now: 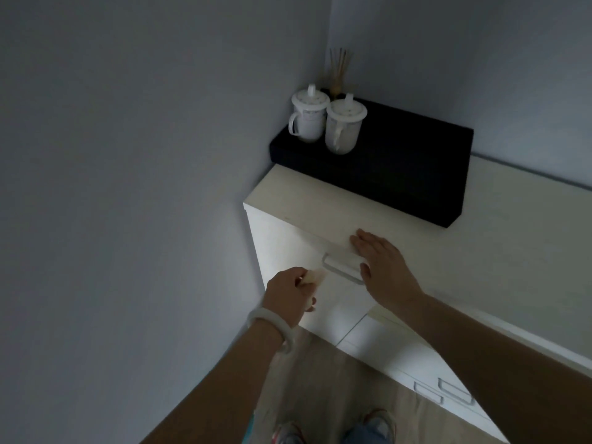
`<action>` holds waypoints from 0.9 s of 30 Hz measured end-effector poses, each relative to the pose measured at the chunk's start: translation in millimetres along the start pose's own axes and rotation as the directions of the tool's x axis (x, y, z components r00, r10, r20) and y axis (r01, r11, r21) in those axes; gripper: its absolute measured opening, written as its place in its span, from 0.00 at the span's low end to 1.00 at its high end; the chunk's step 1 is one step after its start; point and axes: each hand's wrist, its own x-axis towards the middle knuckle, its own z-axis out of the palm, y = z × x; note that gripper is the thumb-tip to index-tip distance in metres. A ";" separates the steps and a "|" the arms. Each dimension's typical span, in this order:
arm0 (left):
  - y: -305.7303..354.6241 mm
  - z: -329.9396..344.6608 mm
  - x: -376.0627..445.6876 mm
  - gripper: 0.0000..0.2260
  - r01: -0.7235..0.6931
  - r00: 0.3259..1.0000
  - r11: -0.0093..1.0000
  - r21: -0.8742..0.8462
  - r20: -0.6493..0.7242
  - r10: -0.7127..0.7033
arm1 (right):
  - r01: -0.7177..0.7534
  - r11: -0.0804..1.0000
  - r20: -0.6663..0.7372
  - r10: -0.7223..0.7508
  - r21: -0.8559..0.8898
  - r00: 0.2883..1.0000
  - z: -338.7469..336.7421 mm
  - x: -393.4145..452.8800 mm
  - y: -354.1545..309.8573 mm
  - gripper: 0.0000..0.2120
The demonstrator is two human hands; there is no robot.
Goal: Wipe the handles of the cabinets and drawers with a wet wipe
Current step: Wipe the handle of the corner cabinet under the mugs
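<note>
Standing at the left end of a white cabinet (320,200), the person has both bare hands at its top front edge. Left hand (290,291): fingers curled closed around a folded wet wipe (315,277), which protrudes from the fist just left of the drawer handle (341,267); contact between wipe and handle cannot be confirmed. A pale bangle (272,328) sits on the left wrist. Right hand (382,262): flat and spread, palm down on the cabinet's top edge, holding nothing, thumb beside the right end of the handle. Two further handles (443,392) show on lower fronts to the right. Two lidded white mugs (326,121) stand on a black block (400,161) in the corner
</note>
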 end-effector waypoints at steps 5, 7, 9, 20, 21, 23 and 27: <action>9.0 7.1 4.2 0.04 -0.027 0.998 0.998 0.050 0.057 0.024 | -0.021 1.000 -0.017 0.021 0.019 1.000 -3.9 -28.3 -3.2 0.27; 12.1 11.1 4.3 0.05 -0.048 0.996 0.996 0.072 0.076 0.043 | -0.026 0.999 -0.015 0.027 0.036 1.000 -7.3 -35.3 -4.6 0.26; 14.9 15.1 3.2 0.05 -0.062 0.994 0.994 0.087 0.092 0.054 | -0.034 0.998 0.003 0.034 0.044 0.999 -13.5 -38.5 -5.0 0.25; 47.0 59.1 -11.3 0.06 -0.153 0.981 0.975 0.160 0.140 0.131 | -0.220 0.946 0.120 0.196 0.237 0.973 -54.4 -72.8 12.4 0.19; 50.4 66.0 -15.4 0.06 -0.160 0.980 0.973 0.168 0.144 0.136 | -0.238 0.934 0.130 0.209 0.266 0.969 -56.8 -79.8 16.4 0.19; 56.7 79.3 -25.6 0.06 -0.178 0.977 0.966 0.185 0.149 0.152 | -0.263 0.908 0.135 0.230 0.326 0.964 -61.6 -95.4 23.3 0.18; 63.5 102.4 -49.7 0.07 -0.244 0.967 0.936 0.255 0.139 0.214 | -0.285 0.836 0.122 0.258 0.470 0.958 -70.2 -122.7 30.5 0.15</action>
